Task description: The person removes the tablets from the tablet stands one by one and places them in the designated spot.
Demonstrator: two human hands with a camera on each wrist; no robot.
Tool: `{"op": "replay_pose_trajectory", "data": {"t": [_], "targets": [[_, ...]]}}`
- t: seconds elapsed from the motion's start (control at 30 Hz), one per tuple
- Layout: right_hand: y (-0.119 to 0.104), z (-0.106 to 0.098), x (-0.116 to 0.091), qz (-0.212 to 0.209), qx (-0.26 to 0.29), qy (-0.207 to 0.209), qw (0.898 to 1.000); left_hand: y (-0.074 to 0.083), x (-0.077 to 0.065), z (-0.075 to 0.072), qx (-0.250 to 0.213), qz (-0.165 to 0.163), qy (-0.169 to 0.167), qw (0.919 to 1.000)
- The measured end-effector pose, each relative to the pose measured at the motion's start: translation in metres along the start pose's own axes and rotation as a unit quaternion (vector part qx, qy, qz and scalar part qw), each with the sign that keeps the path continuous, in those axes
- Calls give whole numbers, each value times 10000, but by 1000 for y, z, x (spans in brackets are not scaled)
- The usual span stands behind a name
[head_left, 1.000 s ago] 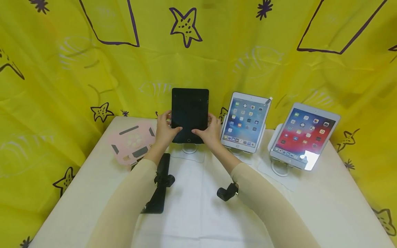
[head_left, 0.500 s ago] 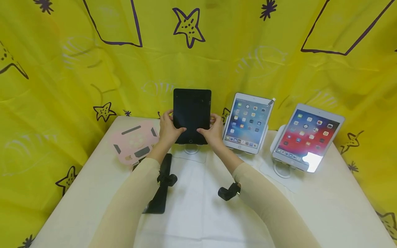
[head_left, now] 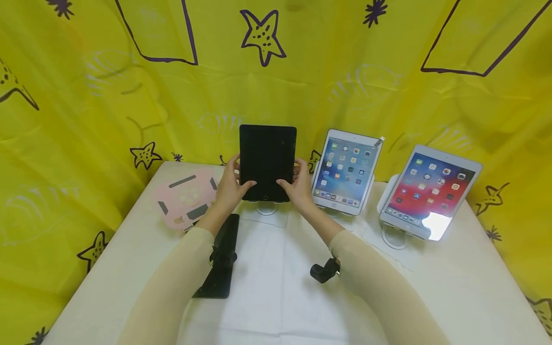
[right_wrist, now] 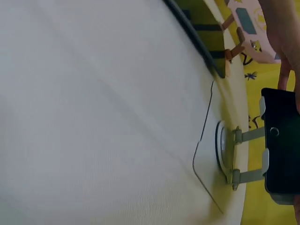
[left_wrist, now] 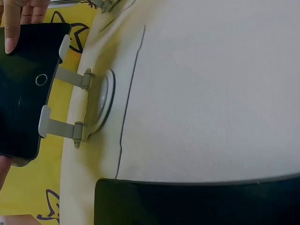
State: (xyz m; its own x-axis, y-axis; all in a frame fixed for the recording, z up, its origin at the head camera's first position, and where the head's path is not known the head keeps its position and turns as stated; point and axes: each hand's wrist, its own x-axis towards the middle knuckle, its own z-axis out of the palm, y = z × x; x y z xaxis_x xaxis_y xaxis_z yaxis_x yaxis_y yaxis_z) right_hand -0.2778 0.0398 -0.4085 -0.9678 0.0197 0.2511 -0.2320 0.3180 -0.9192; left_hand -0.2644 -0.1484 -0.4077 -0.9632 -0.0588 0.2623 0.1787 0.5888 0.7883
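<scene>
Fingers (head_left: 247,184) of left hand (head_left: 230,187) and right hand (head_left: 301,188) pinch the black tablet (head_left: 267,155).
Perhaps this grip steadies it on the stand (left_wrist: 78,130).

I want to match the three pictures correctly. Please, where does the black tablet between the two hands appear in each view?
Head: the black tablet is near the centre, between the left hand and the right hand.
Left wrist: the black tablet is at upper left, cut by the frame edge.
Right wrist: the black tablet is at the right edge, mostly below mid-height, cut off.
Shared landmark: the stand at its button end.
</scene>
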Motion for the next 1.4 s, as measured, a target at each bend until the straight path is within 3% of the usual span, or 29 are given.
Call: {"op": "replay_pose_trajectory", "data": {"t": [0.17, 0.47, 0.97, 1.4], "targets": [[1, -6, 0, -185, -356, -357, 9986, -2, -2, 0, 100, 160, 48, 9998], [-4, -5, -4, -188, -733, -185, 9970, 4, -1, 0, 326, 224, 116, 9991], [-17, -20, -9, -31, -735, -359, 9966, 20, -2, -14, 239, 331, -221, 9989], [-29, -31, -29, 102, -891, -591, 9942, 33, -24, -25, 108, 304, -423, 9986]]}}
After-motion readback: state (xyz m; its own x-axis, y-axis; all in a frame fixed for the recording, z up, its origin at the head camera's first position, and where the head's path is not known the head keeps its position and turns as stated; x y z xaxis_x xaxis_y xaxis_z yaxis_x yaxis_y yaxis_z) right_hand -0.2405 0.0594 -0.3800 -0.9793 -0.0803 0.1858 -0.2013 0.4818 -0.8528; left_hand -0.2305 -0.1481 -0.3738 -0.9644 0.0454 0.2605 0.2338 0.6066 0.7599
